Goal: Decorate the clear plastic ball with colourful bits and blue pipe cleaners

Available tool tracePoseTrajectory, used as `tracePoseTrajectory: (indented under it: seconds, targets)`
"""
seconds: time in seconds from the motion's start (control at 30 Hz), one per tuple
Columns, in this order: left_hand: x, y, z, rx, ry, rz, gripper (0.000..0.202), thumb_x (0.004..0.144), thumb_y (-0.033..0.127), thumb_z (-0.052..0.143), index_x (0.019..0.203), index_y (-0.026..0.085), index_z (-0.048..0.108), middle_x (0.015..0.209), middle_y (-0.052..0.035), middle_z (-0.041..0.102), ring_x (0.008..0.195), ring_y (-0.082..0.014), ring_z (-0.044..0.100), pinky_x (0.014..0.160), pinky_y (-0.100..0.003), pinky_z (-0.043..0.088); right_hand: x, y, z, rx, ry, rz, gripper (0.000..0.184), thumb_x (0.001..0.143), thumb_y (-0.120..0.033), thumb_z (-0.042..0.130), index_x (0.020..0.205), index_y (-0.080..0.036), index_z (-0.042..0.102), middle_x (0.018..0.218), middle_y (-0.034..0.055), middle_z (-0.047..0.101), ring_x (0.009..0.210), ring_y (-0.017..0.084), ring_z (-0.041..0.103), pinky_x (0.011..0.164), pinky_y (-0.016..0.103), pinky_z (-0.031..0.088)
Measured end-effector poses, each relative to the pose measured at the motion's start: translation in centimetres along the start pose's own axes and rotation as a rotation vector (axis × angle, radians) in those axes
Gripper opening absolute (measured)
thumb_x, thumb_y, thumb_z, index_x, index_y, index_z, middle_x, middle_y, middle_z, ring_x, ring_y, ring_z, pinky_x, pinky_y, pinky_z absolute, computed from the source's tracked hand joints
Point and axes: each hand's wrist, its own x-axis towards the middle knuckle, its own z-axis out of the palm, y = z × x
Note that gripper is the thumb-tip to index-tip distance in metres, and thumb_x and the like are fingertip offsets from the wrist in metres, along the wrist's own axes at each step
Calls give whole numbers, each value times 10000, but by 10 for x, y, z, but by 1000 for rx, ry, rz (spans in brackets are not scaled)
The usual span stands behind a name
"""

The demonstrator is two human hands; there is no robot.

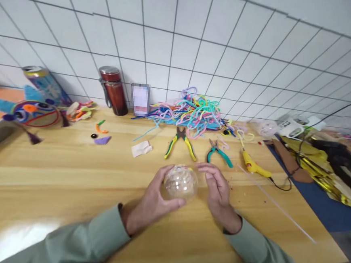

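Observation:
A clear plastic ball (181, 183) rests on the wooden table (69, 171) in front of me. My left hand (151, 202) cups its left side, thumb under and fingers over the top. Beside the ball's right side lies my right hand (217, 193), fingers curved and near the ball; whether they touch it I cannot tell. Beyond the ball lie yellow-handled pliers (180, 142) and smaller green-handled pliers (219, 151).
A heap of coloured pipe cleaners (192, 110) lies at the wall. A yellow glue gun (253, 165) with its cord is at the right, a red flask (113, 90), a can (44, 82) and a pipe-cleaner mask (32, 114) at the left. Gold foil and dark cloth (327, 163) crowd the right.

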Motion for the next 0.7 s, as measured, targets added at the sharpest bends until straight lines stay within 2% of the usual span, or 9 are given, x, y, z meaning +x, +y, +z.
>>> tracePoseTrajectory:
  seconds: [0.07, 0.2, 0.3, 0.37, 0.5, 0.6, 0.7]
  targets:
    - [-8, -5, -3, 27, -51, -19, 904, 795, 462, 925, 1548, 255, 471, 1566, -166, 567, 1472, -400, 563, 1273, -621, 443, 0, 5, -1, 57, 37, -11, 254, 1128, -324, 506, 1043, -293, 743, 1059, 35, 792, 1050, 213, 749, 957, 368, 594]
    - [-26, -13, -7, 106, -85, -35, 980, 746, 402, 967, 1576, 306, 456, 1587, -158, 538, 1491, -420, 543, 1269, -643, 448, -13, 18, -3, 64, 7, 77, 202, 1109, -277, 545, 1055, -293, 739, 1058, 33, 793, 1024, 193, 751, 926, 326, 594]
    - [-32, -15, -7, 142, -63, -30, 998, 722, 355, 973, 1577, 300, 460, 1565, -173, 553, 1471, -438, 565, 1244, -648, 478, -23, 19, -4, 49, -18, 139, 102, 1068, -287, 621, 1068, -289, 723, 1078, 39, 780, 1038, 199, 739, 936, 326, 589]
    - [-32, -15, -6, 154, -41, -27, 991, 711, 381, 976, 1562, 281, 477, 1533, -187, 575, 1434, -452, 597, 1218, -661, 504, -24, 17, -3, 70, -7, 153, 65, 1047, -326, 644, 1032, -281, 687, 1085, 45, 763, 1044, 213, 730, 935, 342, 592]
    - [-27, -22, -5, 109, -47, -15, 922, 748, 498, 943, 1540, 307, 511, 1501, -176, 619, 1360, -449, 669, 1138, -648, 590, -20, 11, -2, 57, -47, 158, 129, 1054, -345, 602, 954, -274, 643, 1059, 51, 750, 1012, 233, 725, 911, 367, 593]
    - [-23, -29, -4, 91, -37, -10, 902, 776, 562, 909, 1540, 312, 502, 1498, -172, 639, 1340, -442, 694, 1105, -632, 622, -16, 9, -1, 26, -66, 144, 159, 1077, -339, 545, 974, -278, 651, 1056, 55, 752, 1023, 240, 724, 926, 383, 585]
    - [-15, -29, -7, 154, 26, 16, 884, 810, 615, 867, 1531, 268, 492, 1484, -191, 648, 1359, -430, 682, 1148, -635, 588, -10, 10, 2, -7, -30, 90, 194, 1094, -337, 486, 1050, -277, 665, 1061, 65, 753, 1034, 245, 726, 942, 398, 583]
